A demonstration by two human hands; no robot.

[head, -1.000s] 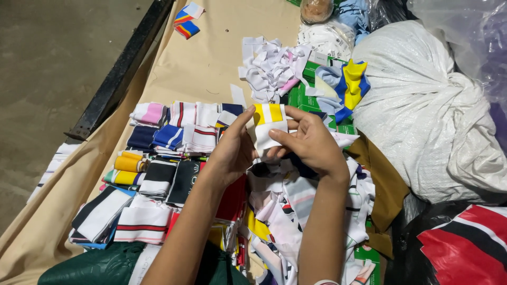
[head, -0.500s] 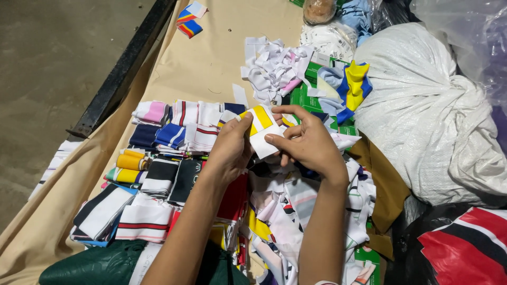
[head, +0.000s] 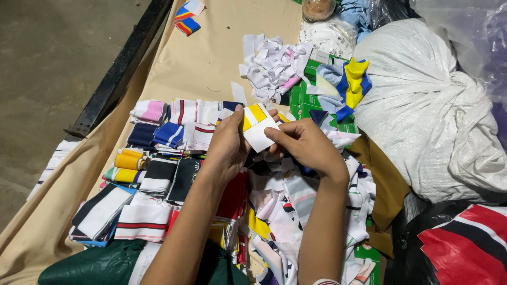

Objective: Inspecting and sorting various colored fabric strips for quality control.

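Observation:
Both hands hold one small folded fabric piece [head: 257, 125], white with yellow stripes, above a heap of loose fabric pieces [head: 296, 211]. My left hand [head: 228, 143] pinches its left edge with the thumb on top. My right hand [head: 304, 146] grips its lower right corner with the fingertips. To the left lie neat rows of folded striped fabric pieces [head: 158, 158] in pink, blue, yellow, black and white on a tan cloth [head: 206, 68].
A pile of white paper scraps [head: 272, 68] lies beyond the hands, next to green boxes [head: 309, 97]. A big white sack [head: 428, 105] fills the right side. A black rail [head: 121, 68] edges the table at left, with concrete floor beyond it.
The white and yellow piece has been turned and tilted between my fingers. My right hand shifted its grip down to the lower corner. Both hands stay in about the same spot.

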